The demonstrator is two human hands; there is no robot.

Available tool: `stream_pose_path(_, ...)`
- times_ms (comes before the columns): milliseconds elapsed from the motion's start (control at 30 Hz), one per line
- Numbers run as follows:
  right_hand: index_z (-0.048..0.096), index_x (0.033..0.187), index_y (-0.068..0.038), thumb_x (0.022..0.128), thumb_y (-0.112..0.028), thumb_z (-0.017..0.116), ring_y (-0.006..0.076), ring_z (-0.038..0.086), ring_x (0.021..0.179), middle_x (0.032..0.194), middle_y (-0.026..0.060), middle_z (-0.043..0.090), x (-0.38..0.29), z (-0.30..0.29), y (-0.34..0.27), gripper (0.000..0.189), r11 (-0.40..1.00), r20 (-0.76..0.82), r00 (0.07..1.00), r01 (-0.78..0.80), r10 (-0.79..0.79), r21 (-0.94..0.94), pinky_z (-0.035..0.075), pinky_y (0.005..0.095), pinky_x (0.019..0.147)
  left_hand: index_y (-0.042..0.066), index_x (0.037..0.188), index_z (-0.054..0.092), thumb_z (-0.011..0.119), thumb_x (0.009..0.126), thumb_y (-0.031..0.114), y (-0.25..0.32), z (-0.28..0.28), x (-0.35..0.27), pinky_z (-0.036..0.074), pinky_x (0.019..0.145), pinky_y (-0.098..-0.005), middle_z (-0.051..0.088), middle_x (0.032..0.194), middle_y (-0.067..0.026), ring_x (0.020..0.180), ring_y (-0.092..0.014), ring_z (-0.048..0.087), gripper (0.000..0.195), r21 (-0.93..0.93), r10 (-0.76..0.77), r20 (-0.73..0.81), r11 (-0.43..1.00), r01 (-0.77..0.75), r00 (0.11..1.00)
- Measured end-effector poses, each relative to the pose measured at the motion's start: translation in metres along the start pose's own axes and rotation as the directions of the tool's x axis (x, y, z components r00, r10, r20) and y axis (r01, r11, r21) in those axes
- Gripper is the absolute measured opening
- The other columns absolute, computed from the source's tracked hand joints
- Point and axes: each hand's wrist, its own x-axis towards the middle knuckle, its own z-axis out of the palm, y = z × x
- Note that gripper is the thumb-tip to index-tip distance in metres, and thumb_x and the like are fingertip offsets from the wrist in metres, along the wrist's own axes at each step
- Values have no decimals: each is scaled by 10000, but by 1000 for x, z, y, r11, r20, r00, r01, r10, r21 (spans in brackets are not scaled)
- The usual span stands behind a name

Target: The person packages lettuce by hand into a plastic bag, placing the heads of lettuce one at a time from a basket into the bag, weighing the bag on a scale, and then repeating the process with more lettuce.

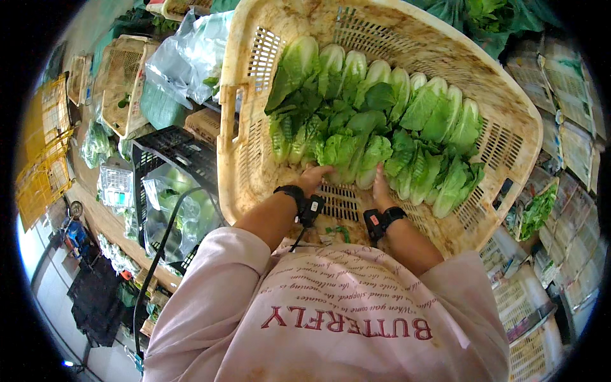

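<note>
Two rows of romaine-type lettuce heads (377,114) lie in a large, stained cream plastic crate (506,100) with slotted walls. In the back row the pale stem ends face the far wall; in the front row they point toward me. My left hand (312,177) and my right hand (381,188) flank a few front-row heads (355,155), holding them from either side. Leaves and stems hide part of the fingers. A black strap with a small device is on each wrist.
At left stand a black plastic crate (176,145) with bagged greens (172,205), a clear plastic bag (186,57) and another cream crate (121,81). A black cable (155,267) runs beside my left arm. Stacked crates (520,305) and loose greens (539,210) are at right.
</note>
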Motion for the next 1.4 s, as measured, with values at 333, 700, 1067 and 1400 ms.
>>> stream_pose_path(333,411,1249,-16,849,-542,497,218,502,918,1068,126,493,-6,0,-9,667,907,-160,984,5,-80,-422,425,377,812,203,1365,324,672,750,186,-43,-23,36,357,971,-423,319,1350,-218,1246,-250,354,706,98,429,361,865,-491,828)
stream_pose_path(700,374,1283,-17,807,-484,603,252,423,1122,1223,151,441,-99,74,-115,705,983,-133,974,-177,183,57,392,471,899,-33,1372,190,664,720,528,42,43,-98,331,980,-446,375,1306,-226,1214,-300,382,982,-459,203,22,872,-171,979)
stream_pose_path(1067,410,1264,-95,931,-322,446,190,503,1035,1181,63,507,-189,87,-128,404,979,210,977,2,-45,202,413,341,930,-59,1238,416,680,743,462,65,38,-205,447,845,-324,579,1106,-162,953,-229,570,765,17,389,-16,921,-389,921)
stream_pose_path(1400,354,1284,-20,904,-284,516,236,446,1125,1272,120,437,-259,214,-152,491,750,7,752,657,-659,73,338,382,984,-14,1392,128,776,624,298,29,-45,-320,314,997,-350,378,1252,-251,1162,-345,405,1052,-28,956,-293,20,-999,28)
